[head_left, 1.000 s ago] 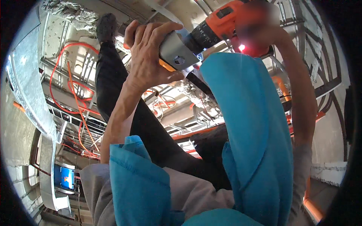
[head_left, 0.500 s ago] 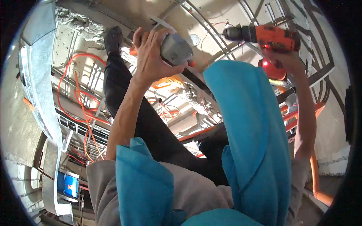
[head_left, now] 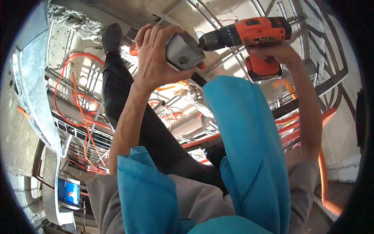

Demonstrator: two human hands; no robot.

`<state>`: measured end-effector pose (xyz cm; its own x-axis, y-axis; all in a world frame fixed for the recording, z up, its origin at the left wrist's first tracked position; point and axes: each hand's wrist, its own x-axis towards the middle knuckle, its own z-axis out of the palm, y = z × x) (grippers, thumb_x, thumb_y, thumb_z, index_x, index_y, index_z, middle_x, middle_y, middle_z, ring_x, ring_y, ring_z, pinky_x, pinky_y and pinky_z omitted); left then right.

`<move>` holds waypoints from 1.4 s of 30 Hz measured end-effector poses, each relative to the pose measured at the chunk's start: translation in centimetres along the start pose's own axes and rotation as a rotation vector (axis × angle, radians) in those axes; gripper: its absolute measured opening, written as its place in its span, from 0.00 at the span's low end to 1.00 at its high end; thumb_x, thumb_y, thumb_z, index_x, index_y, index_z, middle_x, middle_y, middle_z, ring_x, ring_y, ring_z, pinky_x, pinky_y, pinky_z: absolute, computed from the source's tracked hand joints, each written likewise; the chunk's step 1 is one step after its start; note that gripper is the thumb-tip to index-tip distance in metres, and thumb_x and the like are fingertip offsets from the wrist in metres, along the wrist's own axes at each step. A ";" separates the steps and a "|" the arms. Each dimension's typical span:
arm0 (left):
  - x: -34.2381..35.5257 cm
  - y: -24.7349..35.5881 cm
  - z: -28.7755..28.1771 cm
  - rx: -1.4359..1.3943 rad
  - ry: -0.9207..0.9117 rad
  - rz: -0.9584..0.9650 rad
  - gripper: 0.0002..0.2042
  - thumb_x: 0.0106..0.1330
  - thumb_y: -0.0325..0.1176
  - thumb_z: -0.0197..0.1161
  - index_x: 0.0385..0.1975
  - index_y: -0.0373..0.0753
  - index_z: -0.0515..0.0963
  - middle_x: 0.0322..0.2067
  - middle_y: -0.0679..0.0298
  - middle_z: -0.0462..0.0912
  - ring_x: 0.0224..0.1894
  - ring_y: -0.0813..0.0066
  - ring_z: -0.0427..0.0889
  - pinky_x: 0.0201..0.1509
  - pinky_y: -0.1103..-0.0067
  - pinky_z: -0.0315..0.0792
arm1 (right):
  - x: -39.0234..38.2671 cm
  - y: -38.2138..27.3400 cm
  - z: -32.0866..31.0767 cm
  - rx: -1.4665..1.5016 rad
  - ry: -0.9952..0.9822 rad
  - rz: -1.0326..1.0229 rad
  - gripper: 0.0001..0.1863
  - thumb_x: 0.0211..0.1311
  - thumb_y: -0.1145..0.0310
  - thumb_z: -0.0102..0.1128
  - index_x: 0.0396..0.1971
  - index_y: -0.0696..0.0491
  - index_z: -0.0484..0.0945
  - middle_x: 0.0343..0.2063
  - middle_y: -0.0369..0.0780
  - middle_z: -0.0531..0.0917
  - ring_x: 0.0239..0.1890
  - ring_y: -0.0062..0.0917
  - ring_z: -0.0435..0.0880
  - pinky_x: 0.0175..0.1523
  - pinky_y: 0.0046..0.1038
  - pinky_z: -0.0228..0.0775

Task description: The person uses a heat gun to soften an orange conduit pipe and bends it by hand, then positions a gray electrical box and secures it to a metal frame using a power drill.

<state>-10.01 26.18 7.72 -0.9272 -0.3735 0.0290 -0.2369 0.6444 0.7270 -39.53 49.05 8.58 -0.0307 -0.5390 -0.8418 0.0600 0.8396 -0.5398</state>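
Observation:
My left hand [head_left: 155, 58] is wrapped around a grey box [head_left: 186, 50] with a dark round hole in its side, high in the middle of the view. Orange bits show at both sides of that hand. To the right, my right hand [head_left: 285, 53] grips an orange-and-black cordless drill [head_left: 260, 32] by its handle. The drill lies almost level, its chuck [head_left: 215, 39] pointing left at the box. Its tip is right beside the box's right side; whether it touches I cannot tell.
My stretched leg [head_left: 120, 82] in black trousers crosses the left middle. Below lie metal framing and orange cables [head_left: 80, 97]. A bright metal duct [head_left: 33, 89] curves along the left. An orange pipe [head_left: 324, 175] runs down the right. A blue cloth [head_left: 245, 128] hangs over my chest.
The drill has moved left and slightly up, from well apart to right beside the box. My left hand has turned the box a little and still holds it. The red glow on the drill no longer shows.

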 end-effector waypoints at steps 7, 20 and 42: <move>-0.2 -0.7 0.6 0.000 0.034 -0.010 0.44 0.30 0.53 0.82 0.54 0.47 0.75 0.40 0.62 0.77 0.50 0.59 0.78 0.71 0.59 0.55 | 2.3 0.2 0.0 0.037 -0.028 -0.040 0.21 0.50 0.64 0.84 0.44 0.50 0.87 0.31 0.32 0.88 0.29 0.13 0.81 0.31 0.21 0.75; -0.1 -0.2 0.1 -0.007 0.008 0.009 0.43 0.29 0.46 0.80 0.56 0.49 0.74 0.44 0.64 0.79 0.52 0.60 0.79 0.73 0.59 0.55 | 2.8 -1.6 0.1 0.105 -0.147 -0.085 0.15 0.55 0.64 0.81 0.39 0.51 0.85 0.23 0.28 0.82 0.22 0.11 0.74 0.26 0.18 0.67; 0.5 0.3 0.1 0.035 -0.033 0.006 0.44 0.32 0.50 0.81 0.57 0.47 0.75 0.43 0.65 0.82 0.50 0.63 0.80 0.73 0.60 0.54 | 8.9 1.0 -4.1 -0.080 -0.236 -0.032 0.13 0.54 0.62 0.80 0.37 0.48 0.87 0.18 0.26 0.78 0.20 0.10 0.71 0.25 0.20 0.63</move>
<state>-10.53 26.26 7.82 -0.9374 -0.3480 0.0106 -0.2407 0.6697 0.7025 -43.81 45.33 0.50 0.2030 -0.5581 -0.8046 -0.0163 0.8196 -0.5726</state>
